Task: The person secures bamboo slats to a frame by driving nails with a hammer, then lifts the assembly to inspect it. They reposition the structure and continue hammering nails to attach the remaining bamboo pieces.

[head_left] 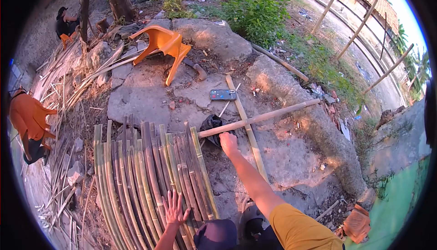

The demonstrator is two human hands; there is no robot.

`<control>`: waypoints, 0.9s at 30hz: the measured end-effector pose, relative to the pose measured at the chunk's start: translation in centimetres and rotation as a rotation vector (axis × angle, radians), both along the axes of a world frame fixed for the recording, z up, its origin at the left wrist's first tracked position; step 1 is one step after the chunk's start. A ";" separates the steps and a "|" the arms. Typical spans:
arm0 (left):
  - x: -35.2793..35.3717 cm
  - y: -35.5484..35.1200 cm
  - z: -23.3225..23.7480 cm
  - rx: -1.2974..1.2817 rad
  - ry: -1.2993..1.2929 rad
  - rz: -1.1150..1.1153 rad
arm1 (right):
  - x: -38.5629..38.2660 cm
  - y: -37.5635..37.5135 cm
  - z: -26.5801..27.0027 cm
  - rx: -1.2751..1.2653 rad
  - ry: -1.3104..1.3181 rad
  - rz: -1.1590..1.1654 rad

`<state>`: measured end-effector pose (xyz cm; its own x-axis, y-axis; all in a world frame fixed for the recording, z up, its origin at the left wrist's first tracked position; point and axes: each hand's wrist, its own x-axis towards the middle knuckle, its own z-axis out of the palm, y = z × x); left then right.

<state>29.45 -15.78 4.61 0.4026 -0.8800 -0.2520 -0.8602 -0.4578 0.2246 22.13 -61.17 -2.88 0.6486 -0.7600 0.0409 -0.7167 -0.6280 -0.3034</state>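
Bamboo strips (145,172) lie side by side in a row. My left hand (174,208) rests flat on them near their lower right part, its fingers spread. My right hand (228,141) is at a black plastic bag (211,125), just below a long wooden pole (273,114); its fingers are closed, and what they hold is hidden. The pole runs from the strips' upper right corner across a flat bamboo slat (249,131). Beyond the bag lies a phone (223,95) on the concrete.
An orange plastic chair (164,44) lies tipped over ahead, near a curved tool handle (196,70). Scattered strips (57,181) cover the left ground. One person (63,22) sits at the far left; another orange chair (32,116) is nearer. A raised concrete edge (314,131) runs along the right.
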 end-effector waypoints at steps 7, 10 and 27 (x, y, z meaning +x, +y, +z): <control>-0.2 0.1 0.1 -0.034 -0.034 -0.015 | -0.9 2.0 6.8 -0.081 -0.562 -0.054; -0.2 0.0 0.7 -0.048 -0.039 -0.020 | -2.4 0.6 9.9 0.048 -0.797 -0.179; -0.9 1.6 -1.2 -0.201 -0.193 -0.072 | -68.5 25.4 38.2 0.045 -0.602 -0.989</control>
<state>28.55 -14.21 3.39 0.3613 -0.9324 0.0053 -0.9244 -0.3574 0.1333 -46.40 -35.80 35.34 -0.3449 -0.9332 0.1007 -0.6210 0.1464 -0.7700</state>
